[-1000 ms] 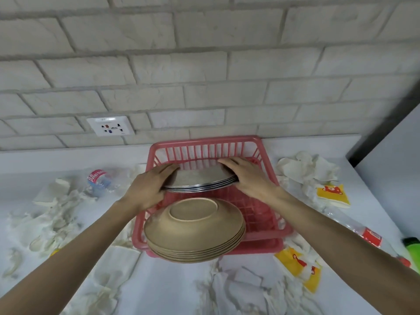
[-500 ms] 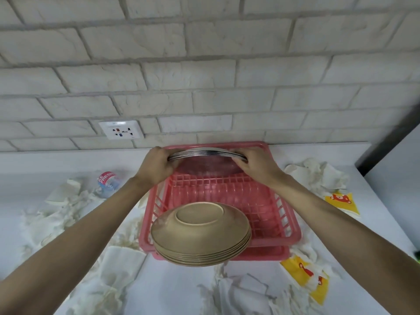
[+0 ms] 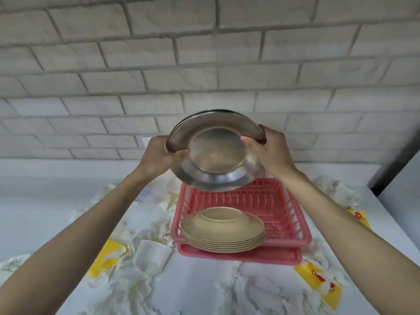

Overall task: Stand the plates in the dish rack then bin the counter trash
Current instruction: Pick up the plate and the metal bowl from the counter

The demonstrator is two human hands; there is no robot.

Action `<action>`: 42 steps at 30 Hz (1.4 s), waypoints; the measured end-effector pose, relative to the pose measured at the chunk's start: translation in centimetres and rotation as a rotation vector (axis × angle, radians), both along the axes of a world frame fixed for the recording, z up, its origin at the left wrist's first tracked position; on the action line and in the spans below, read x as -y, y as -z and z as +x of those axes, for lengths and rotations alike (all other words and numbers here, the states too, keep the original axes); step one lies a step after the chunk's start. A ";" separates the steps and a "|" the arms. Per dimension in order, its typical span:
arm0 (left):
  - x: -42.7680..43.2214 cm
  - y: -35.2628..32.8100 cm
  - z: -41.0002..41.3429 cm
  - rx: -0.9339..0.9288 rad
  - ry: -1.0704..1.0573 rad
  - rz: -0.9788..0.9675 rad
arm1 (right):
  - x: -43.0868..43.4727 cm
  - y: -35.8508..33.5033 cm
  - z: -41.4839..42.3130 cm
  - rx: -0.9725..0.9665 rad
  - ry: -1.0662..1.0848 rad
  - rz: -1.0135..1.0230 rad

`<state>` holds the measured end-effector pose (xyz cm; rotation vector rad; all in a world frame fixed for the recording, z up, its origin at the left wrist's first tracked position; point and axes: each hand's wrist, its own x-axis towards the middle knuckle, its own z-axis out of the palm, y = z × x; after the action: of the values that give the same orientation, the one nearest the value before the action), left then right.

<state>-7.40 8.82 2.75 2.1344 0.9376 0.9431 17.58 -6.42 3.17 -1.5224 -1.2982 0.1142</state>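
Lifted higher than half a second ago, the stack of round steel plates (image 3: pixel 216 153) now tilts up on edge, broad face toward the camera, above the far end of the pink plastic dish rack (image 3: pixel 295 214). Left hand (image 3: pixel 156 155) and right hand (image 3: pixel 272 151) grip opposite rims, thumbs on the near face. Upside-down tan plates (image 3: pixel 223 230) sit stacked at the rack's near end. Crumpled white paper (image 3: pixel 150 255) and yellow wrappers (image 3: pixel 109 253) litter the white counter (image 3: pixel 45 201) around it.
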 end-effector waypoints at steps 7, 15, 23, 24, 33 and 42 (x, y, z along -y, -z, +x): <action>1.2 -2.0 -6.5 0.108 -0.056 -0.049 | -1.3 0.2 -6.2 -0.142 -0.063 -0.031; 3.2 2.2 -17.5 0.110 -0.152 -0.194 | -2.4 2.7 -16.0 -0.266 -0.206 -0.303; 3.8 8.1 -29.6 0.046 -0.186 -0.416 | -4.2 7.1 -26.6 -0.336 -0.259 -0.507; 3.9 8.7 -31.0 0.060 -0.190 -0.425 | -4.4 7.6 -28.1 -0.338 -0.256 -0.527; 4.5 14.8 -45.6 0.022 -0.310 -0.470 | -6.0 12.4 -41.9 -0.330 -0.252 -0.759; 2.9 17.8 -55.9 -0.161 -0.455 -0.387 | -7.9 16.1 -51.3 -0.209 -0.424 -0.897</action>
<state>-63.31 5.95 -15.04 1.7169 1.5907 0.7218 -33.75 1.44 -12.93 -1.8475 -1.4572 1.2298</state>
